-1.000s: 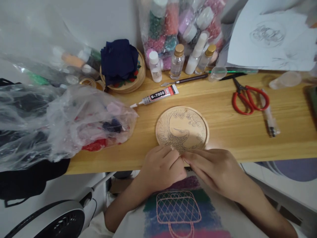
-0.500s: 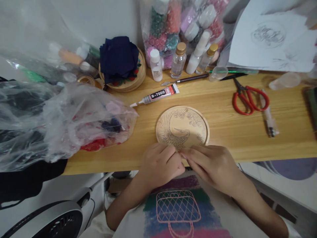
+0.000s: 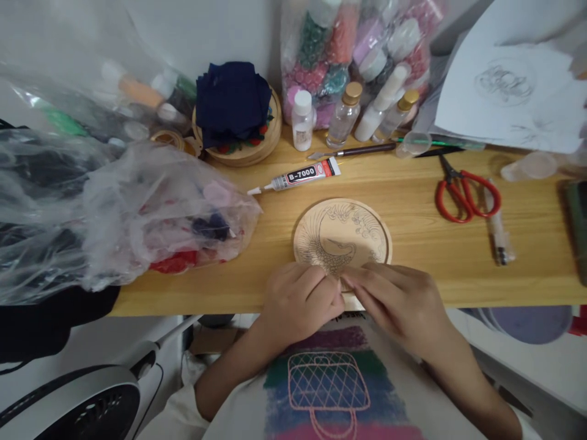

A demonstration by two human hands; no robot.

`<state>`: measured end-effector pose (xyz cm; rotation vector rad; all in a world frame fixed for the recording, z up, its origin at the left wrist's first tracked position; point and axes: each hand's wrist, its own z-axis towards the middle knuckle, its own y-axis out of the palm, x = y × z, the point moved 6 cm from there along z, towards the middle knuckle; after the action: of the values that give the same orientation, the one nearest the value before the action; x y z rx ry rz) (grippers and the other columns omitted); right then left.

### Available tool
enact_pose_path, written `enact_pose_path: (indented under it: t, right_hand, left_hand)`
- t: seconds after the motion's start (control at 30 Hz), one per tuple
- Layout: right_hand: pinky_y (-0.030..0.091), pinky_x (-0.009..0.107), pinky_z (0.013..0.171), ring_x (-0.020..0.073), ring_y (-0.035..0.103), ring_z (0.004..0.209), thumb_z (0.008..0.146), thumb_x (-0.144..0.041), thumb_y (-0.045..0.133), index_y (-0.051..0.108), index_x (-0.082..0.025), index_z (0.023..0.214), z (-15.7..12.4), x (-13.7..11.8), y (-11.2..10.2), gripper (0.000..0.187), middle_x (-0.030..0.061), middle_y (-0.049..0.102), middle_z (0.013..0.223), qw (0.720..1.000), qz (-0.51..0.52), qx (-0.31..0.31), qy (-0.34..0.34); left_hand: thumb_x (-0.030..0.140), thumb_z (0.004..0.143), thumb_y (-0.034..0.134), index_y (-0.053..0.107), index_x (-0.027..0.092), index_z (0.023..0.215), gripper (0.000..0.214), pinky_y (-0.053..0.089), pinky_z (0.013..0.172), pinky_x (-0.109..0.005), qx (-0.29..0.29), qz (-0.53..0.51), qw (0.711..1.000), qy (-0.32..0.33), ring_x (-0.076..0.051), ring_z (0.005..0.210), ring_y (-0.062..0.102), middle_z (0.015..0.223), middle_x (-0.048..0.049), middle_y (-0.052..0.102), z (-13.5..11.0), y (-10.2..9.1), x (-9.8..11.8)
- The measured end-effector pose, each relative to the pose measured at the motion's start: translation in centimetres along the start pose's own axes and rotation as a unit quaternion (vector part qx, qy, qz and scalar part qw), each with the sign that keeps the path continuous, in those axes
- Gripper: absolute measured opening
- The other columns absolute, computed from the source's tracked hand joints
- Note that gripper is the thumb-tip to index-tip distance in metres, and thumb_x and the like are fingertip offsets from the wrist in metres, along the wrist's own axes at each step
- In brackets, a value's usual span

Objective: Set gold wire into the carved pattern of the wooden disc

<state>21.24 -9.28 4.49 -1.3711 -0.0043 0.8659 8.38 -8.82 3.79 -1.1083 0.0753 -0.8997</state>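
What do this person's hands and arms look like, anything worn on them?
Both the left hand and the right hand are bare: no gloves, rings or watch show. The forearms are uncovered. A pale sleeve ends near the left elbow, part of a light T-shirt printed with a pink lattice bag over purple, green and blue bands.

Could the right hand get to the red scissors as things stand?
Probably yes. The red scissors lie on bare tabletop right of the wooden disc, with nothing between them and the right hand, whose fingers rest at the disc's near edge.
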Motion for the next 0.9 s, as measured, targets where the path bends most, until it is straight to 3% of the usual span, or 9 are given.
enact_pose_path:
  t: [0.43, 0.5, 0.6, 0.7, 0.9]
  right_hand:
    - [0.053, 0.024, 0.068, 0.0138, 0.069, 0.078, 0.094, -0.014, 0.059, 0.062, -0.017, 0.098, 2.0, 1.1, -1.8, 0.006, 0.0045, 0.073, 0.087, 0.995, -0.038, 0.076, -0.045]
    - [0.053, 0.024, 0.065, 0.0139, 0.069, 0.076, 0.093, -0.014, 0.060, 0.063, -0.017, 0.098, 2.0, 1.4, -1.7, 0.006, 0.0048, 0.074, 0.087, 0.994, -0.055, 0.080, -0.046]
    - [0.054, 0.025, 0.064, 0.0144, 0.070, 0.076, 0.093, -0.015, 0.060, 0.064, -0.017, 0.097, 1.8, 1.9, -1.5, 0.007, 0.0050, 0.075, 0.089, 0.993, -0.074, 0.081, -0.044]
    - [0.054, 0.025, 0.063, 0.0150, 0.071, 0.077, 0.093, -0.015, 0.060, 0.067, -0.017, 0.098, 1.6, 2.5, -1.1, 0.009, 0.0052, 0.075, 0.090, 0.993, -0.073, 0.083, -0.029]
    - [0.051, 0.024, 0.061, 0.0142, 0.070, 0.074, 0.096, -0.021, 0.055, 0.069, -0.018, 0.096, 1.9, 3.7, -0.6, 0.015, 0.0044, 0.075, 0.088, 0.994, -0.081, 0.073, -0.002]
  left_hand:
    - [0.020, 0.102, 0.043, 0.057, 0.020, 0.081, 0.025, 0.038, 0.058, -0.027, 0.002, 0.007, 1.000, -0.003, -0.013, 0.060, 0.051, 0.063, 0.0017, 0.059, 0.6, -1.3, -2.0]
    - [0.020, 0.101, 0.047, 0.057, 0.020, 0.085, 0.019, 0.041, 0.061, -0.027, 0.019, 0.011, 0.999, -0.029, -0.013, 0.064, 0.056, 0.068, 0.0009, 0.062, 0.3, -1.3, -2.6]
    - [0.021, 0.098, 0.053, 0.060, 0.018, 0.098, 0.007, 0.045, 0.066, -0.026, 0.041, 0.054, 0.991, -0.116, -0.015, 0.069, 0.061, 0.081, -0.0026, 0.066, -0.4, -1.2, -4.3]
    - [0.028, 0.101, 0.051, 0.060, 0.017, 0.111, 0.017, 0.046, 0.066, -0.027, 0.004, 0.098, 0.981, -0.166, -0.015, 0.070, 0.062, 0.087, -0.0042, 0.067, -0.9, -0.4, -5.8]
    - [0.029, 0.104, 0.042, 0.059, 0.013, 0.120, 0.029, 0.048, 0.072, -0.034, -0.080, 0.114, 0.978, -0.158, -0.021, 0.080, 0.065, 0.088, -0.0064, 0.069, -0.7, 1.3, -6.5]
